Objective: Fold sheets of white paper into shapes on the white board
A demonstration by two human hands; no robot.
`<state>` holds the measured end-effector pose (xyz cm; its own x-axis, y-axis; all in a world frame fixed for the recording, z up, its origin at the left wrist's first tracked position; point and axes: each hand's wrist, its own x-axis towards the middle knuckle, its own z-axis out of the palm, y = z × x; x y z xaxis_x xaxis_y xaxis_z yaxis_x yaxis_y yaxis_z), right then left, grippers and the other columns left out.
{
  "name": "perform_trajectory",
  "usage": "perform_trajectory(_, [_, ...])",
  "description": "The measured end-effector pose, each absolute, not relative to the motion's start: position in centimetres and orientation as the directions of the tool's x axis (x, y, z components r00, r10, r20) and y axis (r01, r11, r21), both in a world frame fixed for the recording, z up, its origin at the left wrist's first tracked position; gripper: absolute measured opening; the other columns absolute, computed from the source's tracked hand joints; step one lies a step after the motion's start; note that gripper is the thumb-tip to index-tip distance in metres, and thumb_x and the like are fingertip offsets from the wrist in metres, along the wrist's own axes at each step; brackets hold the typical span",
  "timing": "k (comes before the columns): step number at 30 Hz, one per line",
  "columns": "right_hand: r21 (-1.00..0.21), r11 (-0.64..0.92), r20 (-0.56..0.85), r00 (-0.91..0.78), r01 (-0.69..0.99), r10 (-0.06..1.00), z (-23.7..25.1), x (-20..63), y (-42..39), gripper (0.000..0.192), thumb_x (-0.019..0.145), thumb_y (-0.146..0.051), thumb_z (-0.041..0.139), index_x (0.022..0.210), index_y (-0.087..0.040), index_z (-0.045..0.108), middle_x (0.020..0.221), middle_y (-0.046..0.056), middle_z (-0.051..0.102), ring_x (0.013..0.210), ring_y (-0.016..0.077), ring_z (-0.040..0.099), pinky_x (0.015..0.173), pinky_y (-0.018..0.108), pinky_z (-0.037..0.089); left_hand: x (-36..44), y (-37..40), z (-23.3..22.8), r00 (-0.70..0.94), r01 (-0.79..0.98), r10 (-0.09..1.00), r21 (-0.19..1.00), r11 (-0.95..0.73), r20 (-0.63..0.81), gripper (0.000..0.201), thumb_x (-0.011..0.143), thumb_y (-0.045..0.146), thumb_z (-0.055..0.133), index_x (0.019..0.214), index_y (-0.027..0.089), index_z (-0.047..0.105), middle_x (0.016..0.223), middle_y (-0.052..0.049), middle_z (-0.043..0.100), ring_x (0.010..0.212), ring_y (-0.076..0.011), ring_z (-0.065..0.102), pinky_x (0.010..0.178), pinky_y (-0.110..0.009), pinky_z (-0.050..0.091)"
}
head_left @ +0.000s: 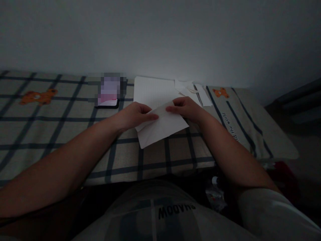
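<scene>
1. Left hand (134, 115): my thumb lies on the upper face of a sheet of white paper (164, 126), with the fingers curled beneath; the grip is closed on the sheet's left part. The fingertips underneath are hidden.
2. Right hand (188, 107): I pinch the same sheet at its far right part, thumb on top. The two thumbs point toward each other, near but apart.
3. Sheet of white paper: it is between my hands, above the near part of the lined paper (152, 89), one corner pointing toward me. Near my left thumb it is bent or creased; I cannot tell which.
4. Lined paper: it lies flat on the table, just before the wall (155, 36).
5. Paper strips (203, 95): white, loosely strewn beside the lined paper, at its right.
6. Smartphone (107, 101): it lies left of the lined paper, its screen lit and partly pixelated.
7. Tablecloth (125, 164): pale with dark checks, printed with orange bears (38, 97) and lettering (230, 127).
8. Clear bottle (216, 195): white-capped, below the table's near edge, beside my printed shirt (175, 226).
</scene>
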<state>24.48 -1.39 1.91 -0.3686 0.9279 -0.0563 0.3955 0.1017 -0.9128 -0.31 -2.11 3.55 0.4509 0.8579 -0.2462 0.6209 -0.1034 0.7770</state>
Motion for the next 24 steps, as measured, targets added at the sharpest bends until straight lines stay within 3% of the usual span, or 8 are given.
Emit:
perform_trajectory(6, [-0.841,0.149,-0.069,-0.375,0.521,0.924,2.5,24.4,-1.8,0.043,0.080,-0.054,0.072,0.062,-0.020,0.053,0.058,-0.004,0.043,0.055,0.0093,0.036,0.050,0.027,0.023,-0.4,-2.1,3.7,0.449,0.612,0.860,0.785,-0.099,-0.242,0.033,0.077,0.053,0.072,0.081,0.021,0.078,0.078,-0.004,0.072,0.069,-0.0171,0.058,0.059,-0.027,0.038])
perform_trajectory(18, [-0.894,0.149,0.014,-0.307,0.423,0.952,2.1,24.8,-1.2,0.039,0.078,-0.055,0.074,0.069,-0.019,0.061,0.062,-0.002,0.051,0.060,0.0115,0.042,0.052,0.027,0.029,-1.0,-1.7,3.9,0.350,0.530,0.914,0.848,-0.011,-0.207,0.027,0.073,0.049,0.078,0.078,0.022,0.078,0.074,-0.004,0.073,0.064,-0.0166,0.061,0.054,-0.026,0.042])
perform_trajectory(24, [-0.932,0.150,0.070,-0.242,0.329,0.968,1.7,25.1,-0.5,0.038,0.072,-0.053,0.080,0.074,-0.018,0.066,0.072,0.002,0.063,0.069,0.0141,0.052,0.060,0.028,0.041,-0.7,-1.4,3.8,0.220,0.266,0.951,0.951,0.157,-0.218,0.029,0.067,0.036,0.086,0.088,0.019,0.076,0.083,-0.008,0.075,0.071,-0.0193,0.067,0.062,-0.030,0.052])
